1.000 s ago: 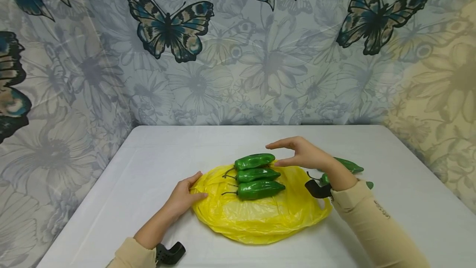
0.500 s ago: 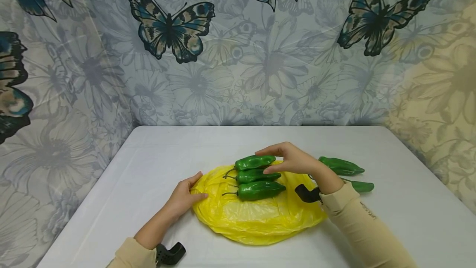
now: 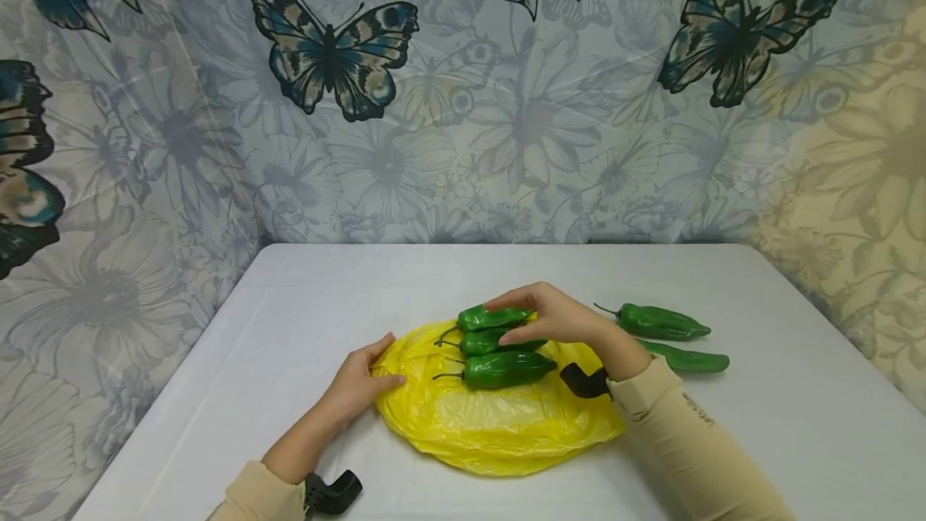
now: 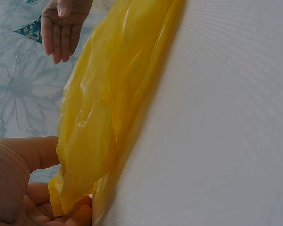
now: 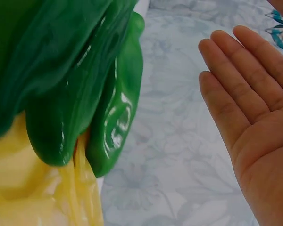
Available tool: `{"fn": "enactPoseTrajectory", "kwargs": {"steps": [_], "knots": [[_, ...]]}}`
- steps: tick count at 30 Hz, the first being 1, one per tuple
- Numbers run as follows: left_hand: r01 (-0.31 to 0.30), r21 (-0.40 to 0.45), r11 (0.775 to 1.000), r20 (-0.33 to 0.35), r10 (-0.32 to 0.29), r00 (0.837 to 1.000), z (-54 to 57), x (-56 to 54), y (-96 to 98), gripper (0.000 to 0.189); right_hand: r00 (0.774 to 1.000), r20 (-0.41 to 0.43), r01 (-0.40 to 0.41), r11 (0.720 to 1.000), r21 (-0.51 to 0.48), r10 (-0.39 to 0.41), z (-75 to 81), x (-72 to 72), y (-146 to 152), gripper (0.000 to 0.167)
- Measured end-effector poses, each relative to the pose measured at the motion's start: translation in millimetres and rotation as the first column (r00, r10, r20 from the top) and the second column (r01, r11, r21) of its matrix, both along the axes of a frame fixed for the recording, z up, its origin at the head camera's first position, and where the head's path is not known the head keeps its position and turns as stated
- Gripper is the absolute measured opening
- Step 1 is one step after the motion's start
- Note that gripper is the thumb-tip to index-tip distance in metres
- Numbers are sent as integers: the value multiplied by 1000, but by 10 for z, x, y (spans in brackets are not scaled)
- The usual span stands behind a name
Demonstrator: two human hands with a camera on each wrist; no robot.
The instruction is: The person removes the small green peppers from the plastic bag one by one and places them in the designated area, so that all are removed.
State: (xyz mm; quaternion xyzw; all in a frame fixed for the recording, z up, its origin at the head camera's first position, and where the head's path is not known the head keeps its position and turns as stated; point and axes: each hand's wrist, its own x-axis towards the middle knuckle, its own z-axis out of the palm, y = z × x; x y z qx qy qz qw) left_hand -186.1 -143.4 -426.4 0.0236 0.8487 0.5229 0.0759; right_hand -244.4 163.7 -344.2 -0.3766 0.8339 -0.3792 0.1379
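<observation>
A yellow plastic bag [image 3: 499,432] lies flat on the white table. My left hand [image 3: 358,376] grips its left edge; in the left wrist view my thumb [image 4: 42,150] lies along the bag's side with the fingers curled under it. Three green peppers rest side by side on the bag: a far pepper [image 3: 481,317], a middle pepper [image 3: 477,342] and a near pepper [image 3: 506,371]. Over the right ends of the far and middle ones is my right hand [image 3: 560,316], which partly hides them. Its fingers [image 5: 250,75] are straight and apart from the peppers in the right wrist view.
To the right of the bag, two more green peppers lie on the table: a far one with its stem showing [image 3: 661,322] and a nearer one [image 3: 687,358] partly behind my right wrist. A butterfly-patterned cloth [image 3: 463,143] rises behind the table's back edge.
My right hand has come left and down from the bag's right side to the far and middle peppers. The peppers at the right have come into fuller view. My left hand keeps its place.
</observation>
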Motion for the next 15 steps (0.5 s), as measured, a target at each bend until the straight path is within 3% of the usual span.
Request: {"fn": "enactPoseTrajectory", "kwargs": {"steps": [9, 15], "knots": [[0, 7, 1000, 4, 0, 1000, 16, -1, 7, 70, 994, 104, -32, 999, -31, 35, -101, 6, -86, 52], [-1, 5, 1000, 8, 1, 1000, 26, 5, 10, 70, 993, 108, -50, 998, -31, 53, -166, 20, -101, 52]]}}
